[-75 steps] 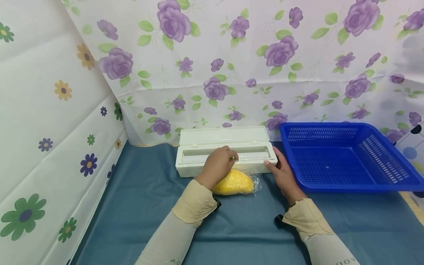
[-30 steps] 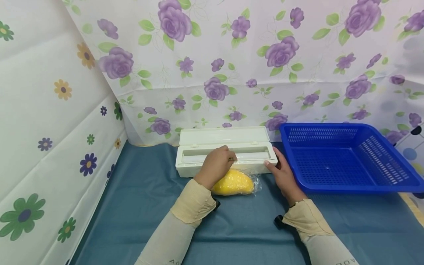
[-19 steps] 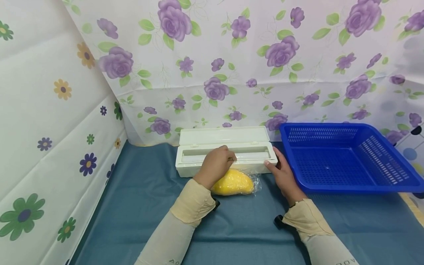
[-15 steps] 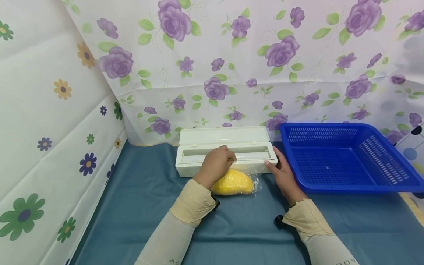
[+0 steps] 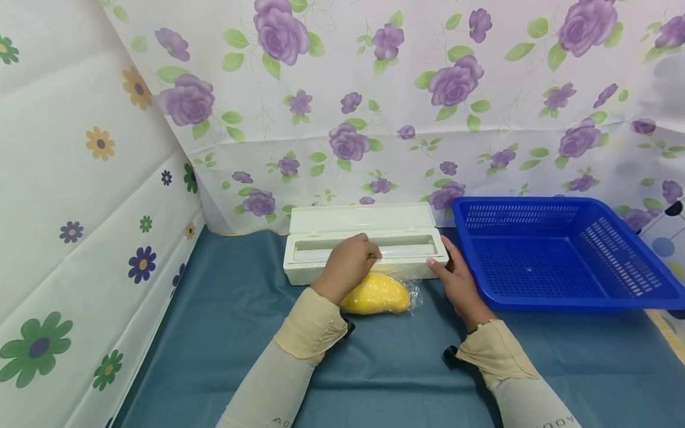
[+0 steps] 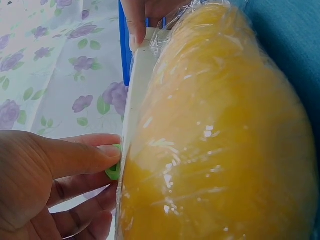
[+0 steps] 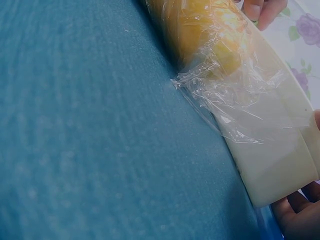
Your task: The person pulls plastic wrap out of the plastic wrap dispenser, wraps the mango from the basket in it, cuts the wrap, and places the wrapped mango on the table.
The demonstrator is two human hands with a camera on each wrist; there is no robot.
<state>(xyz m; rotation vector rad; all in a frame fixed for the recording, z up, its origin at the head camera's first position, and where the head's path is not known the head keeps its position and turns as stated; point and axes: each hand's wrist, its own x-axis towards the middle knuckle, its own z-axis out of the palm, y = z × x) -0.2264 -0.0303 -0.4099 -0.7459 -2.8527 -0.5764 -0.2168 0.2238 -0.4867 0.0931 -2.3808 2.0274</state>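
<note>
A white cling film dispenser (image 5: 302,275) lies with its lid (image 5: 364,219) raised, a roll of film (image 5: 404,250) inside. Against its front rests a yellow mango (image 5: 377,294), covered in clear film with loose crumpled film (image 7: 235,100) at its right end. My left hand (image 5: 346,267) reaches over the mango; its thumb and fingers pinch a small green slide cutter (image 6: 114,171) at the dispenser's front edge, mostly hidden by the fingers. My right hand (image 5: 455,279) grips the dispenser's right end, thumb on the front top edge and fingers round the side.
A blue plastic basket (image 5: 535,300) stands right of the dispenser, close beside my right hand. Behind rises a floral sheet (image 5: 321,77), with another flowered sheet (image 5: 64,178) on the left. A blue-green cloth (image 5: 225,356) covers the table.
My left hand has shifted very slightly left along the dispenser's front edge since the earliest frame. The right hand, dispenser, mango and basket stay where they were.
</note>
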